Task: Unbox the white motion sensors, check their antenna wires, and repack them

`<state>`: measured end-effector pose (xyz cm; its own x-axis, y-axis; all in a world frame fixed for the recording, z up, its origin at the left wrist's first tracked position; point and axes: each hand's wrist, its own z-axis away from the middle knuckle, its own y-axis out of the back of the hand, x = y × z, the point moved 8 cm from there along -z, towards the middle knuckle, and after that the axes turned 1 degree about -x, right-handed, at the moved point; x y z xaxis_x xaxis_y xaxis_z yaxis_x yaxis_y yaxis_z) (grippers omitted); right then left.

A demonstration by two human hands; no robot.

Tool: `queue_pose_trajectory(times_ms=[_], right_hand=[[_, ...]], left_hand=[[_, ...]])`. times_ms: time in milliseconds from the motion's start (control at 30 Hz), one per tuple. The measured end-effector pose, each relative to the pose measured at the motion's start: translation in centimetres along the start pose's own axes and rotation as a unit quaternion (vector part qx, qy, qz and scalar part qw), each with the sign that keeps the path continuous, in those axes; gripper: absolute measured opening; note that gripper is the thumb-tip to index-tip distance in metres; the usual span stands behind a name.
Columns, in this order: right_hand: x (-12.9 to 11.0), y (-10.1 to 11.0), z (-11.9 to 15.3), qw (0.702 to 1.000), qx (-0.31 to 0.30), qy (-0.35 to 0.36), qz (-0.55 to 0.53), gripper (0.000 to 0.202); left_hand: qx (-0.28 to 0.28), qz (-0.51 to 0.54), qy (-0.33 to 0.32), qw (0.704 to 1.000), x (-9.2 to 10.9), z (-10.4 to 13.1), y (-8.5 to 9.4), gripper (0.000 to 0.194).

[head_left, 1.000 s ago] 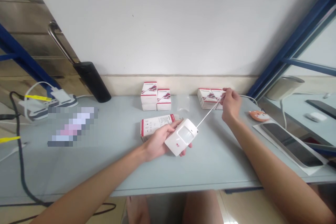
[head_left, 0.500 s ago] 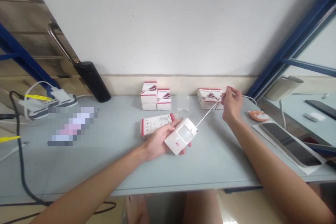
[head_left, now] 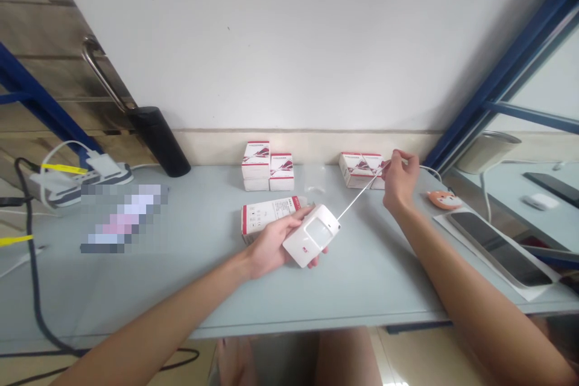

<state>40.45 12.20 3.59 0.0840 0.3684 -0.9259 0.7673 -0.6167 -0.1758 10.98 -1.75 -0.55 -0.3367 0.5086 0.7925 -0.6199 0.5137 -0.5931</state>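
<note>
A white motion detector (head_left: pixel 302 247) with a smooth window on its face is tilted above the desk, and my left hand (head_left: pixel 270 248) is wrapped round it. From its upper right corner a thin metal antenna (head_left: pixel 357 196) runs up and to the right. My right hand (head_left: pixel 400 176) pinches the far end of this antenna between thumb and fingers. Behind my left hand lies a white-and-red carton (head_left: pixel 266 212), partly covered by the hand and the detector.
Small white-and-red boxes stand along the wall, a stack (head_left: pixel 256 160) with one beside it and a pair (head_left: pixel 357 170) behind my right hand. A phone (head_left: pixel 500 247), an orange mouse-like item (head_left: pixel 444 199), a black bottle (head_left: pixel 159 143) and a power strip (head_left: pixel 108 176) surround the work area.
</note>
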Motion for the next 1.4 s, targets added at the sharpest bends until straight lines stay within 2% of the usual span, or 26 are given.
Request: queue_pose_trajectory(times_ms=[200,467,700,933,1067,1167,1300,1400], right_hand=[[-0.1,-0.1,0.0,1.000,-0.002,0.016,0.003,0.023],[-0.9,0.0,0.3,0.999,0.000,0.045,0.013,0.024],[-2.8,-1.1,2.1,0.995,-0.040,0.097,0.003,0.023],[-4.8,-3.9,6.3,0.982,-0.157,0.107,-0.004,0.019],[-5.3,-5.1,8.4,0.970,-0.222,0.099,-0.017,0.013],[-5.2,-6.4,10.7,0.948,-0.308,0.082,0.002,0.015],[-5.6,-7.7,14.0,0.904,-0.421,0.070,0.027,0.019],[-5.9,-8.2,15.2,0.884,-0.465,0.045,0.015,0.023]], left_hand=[[0.012,-0.004,-0.011,1.000,0.3,0.1,-0.3,0.054],[-0.014,-0.002,-0.021,1.000,0.4,0.2,-0.8,0.047],[0.003,-0.006,-0.041,0.999,0.8,0.3,-0.8,0.044],[-0.003,0.009,-0.079,0.997,1.5,0.5,-0.2,0.044],[0.027,0.002,-0.099,0.995,2.4,0.6,0.1,0.040],[0.057,-0.022,-0.110,0.992,3.1,0.8,0.4,0.045],[0.095,-0.035,-0.115,0.988,3.5,1.0,1.1,0.052],[0.104,-0.033,-0.117,0.987,3.5,0.9,1.4,0.055]])
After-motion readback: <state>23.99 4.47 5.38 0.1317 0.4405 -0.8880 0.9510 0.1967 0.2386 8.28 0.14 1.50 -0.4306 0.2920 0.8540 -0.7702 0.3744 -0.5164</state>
